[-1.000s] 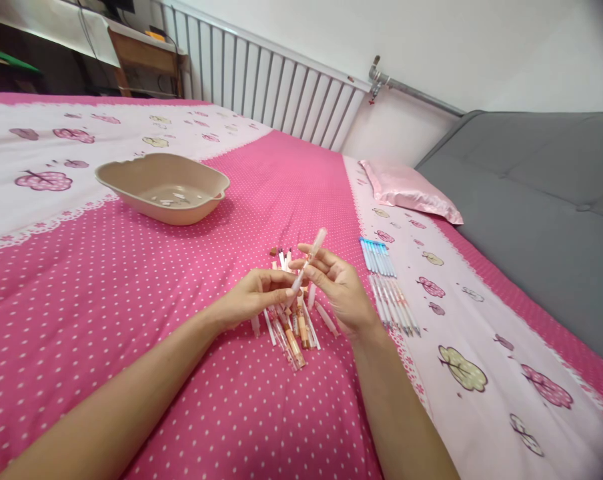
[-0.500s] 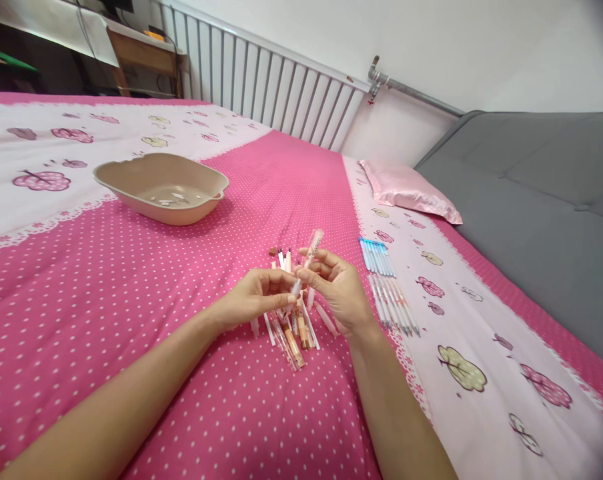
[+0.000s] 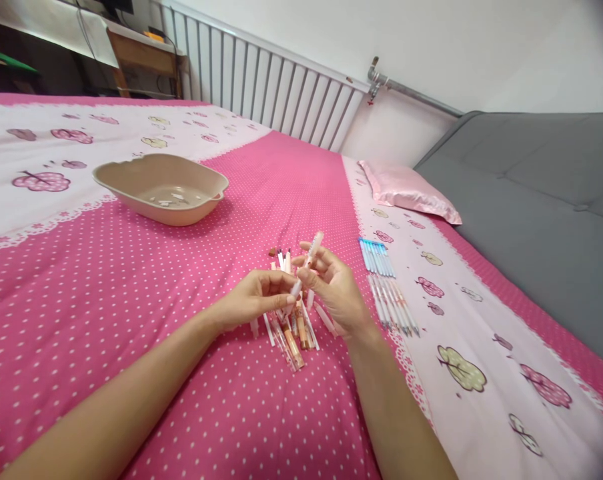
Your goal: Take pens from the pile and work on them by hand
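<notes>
We hold one clear pen (image 3: 306, 267) between both hands just above the loose pile of pens (image 3: 292, 320), which we take as our landmark on the pink dotted bedspread (image 3: 131, 280). Judging by how things lie, the work looks partly done: to the right of the pile two tidy rows are laid out on the pale flowered border, blue-capped pens (image 3: 376, 257) farther from us and white pens (image 3: 394, 303) nearer. The pile itself remains a jumble of orange and clear barrels with a few loose caps beside it, so a fair share seems left to handle. Well to the left of the pile and farther back sits a beige basin (image 3: 161, 187), with only a few small bits on its bottom; we cannot tell what they are.

Our right hand (image 3: 334, 290) is closed around the pen's upper barrel, thumb and fingers pressed against it, the capped end poking up and away from us. Our left hand (image 3: 254, 300) pinches the lower tip of the same pen between thumb and forefinger, the other fingers curled loosely over the pile, perhaps brushing it. Whether the tip piece is seated or coming off we cannot tell; the joint is hidden by fingertips
</notes>
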The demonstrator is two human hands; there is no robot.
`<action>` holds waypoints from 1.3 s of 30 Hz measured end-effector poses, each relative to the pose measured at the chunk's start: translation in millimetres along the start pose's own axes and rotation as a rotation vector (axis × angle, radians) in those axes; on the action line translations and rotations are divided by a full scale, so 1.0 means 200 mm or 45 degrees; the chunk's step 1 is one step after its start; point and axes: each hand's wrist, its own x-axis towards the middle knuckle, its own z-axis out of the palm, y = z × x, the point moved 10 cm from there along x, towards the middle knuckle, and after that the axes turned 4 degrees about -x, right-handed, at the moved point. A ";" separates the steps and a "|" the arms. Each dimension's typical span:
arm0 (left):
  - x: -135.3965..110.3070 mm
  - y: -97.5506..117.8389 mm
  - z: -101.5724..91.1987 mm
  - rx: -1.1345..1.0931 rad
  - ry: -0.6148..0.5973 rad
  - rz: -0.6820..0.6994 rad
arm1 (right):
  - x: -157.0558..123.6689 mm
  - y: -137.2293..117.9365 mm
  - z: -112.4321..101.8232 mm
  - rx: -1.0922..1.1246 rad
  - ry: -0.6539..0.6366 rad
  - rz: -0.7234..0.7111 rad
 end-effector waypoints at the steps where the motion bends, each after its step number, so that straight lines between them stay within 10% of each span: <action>1: 0.00 0.00 0.00 -0.011 -0.006 0.004 | 0.00 -0.01 0.01 0.025 -0.033 -0.002; 39: -0.01 0.00 -0.01 -0.019 0.021 -0.006 | 0.00 0.01 -0.03 0.024 0.055 0.025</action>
